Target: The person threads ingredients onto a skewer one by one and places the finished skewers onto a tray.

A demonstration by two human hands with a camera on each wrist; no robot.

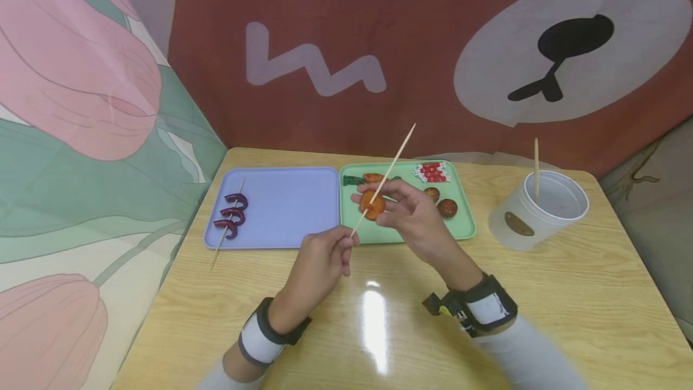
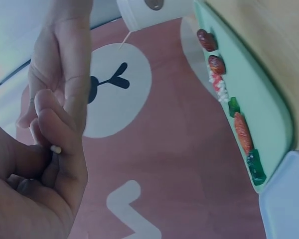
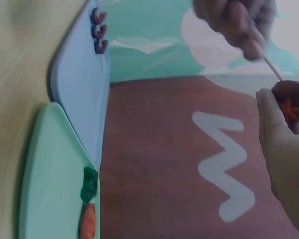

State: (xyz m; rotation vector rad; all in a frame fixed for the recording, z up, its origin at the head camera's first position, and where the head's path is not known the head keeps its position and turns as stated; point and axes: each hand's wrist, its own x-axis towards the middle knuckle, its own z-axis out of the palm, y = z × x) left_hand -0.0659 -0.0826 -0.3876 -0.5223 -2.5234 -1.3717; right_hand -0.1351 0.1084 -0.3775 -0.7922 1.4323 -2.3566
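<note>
My left hand (image 1: 323, 254) pinches the lower end of a thin bamboo skewer (image 1: 397, 155), which slants up to the right. A round, orange-brown toy mushroom (image 1: 372, 204) is held between the thumb and fingers of my right hand (image 1: 414, 215); the skewer lines up with its middle in the head view. A star-shaped mark shows on the mushroom (image 3: 289, 102) in the right wrist view. In the left wrist view, the skewer's blunt end (image 2: 56, 149) pokes out from the curled left fingers. Both hands are above the front of the green tray (image 1: 462, 221).
On the green tray lie two brown mushrooms (image 1: 447, 207), red-and-white pieces (image 1: 432, 172), a green piece (image 1: 354, 180) and an orange piece (image 1: 373, 177). The blue tray (image 1: 292, 209) beside it bears a skewer with curled dark-red tentacle pieces (image 1: 233, 214). A white bucket (image 1: 520, 221) with a stick stands right.
</note>
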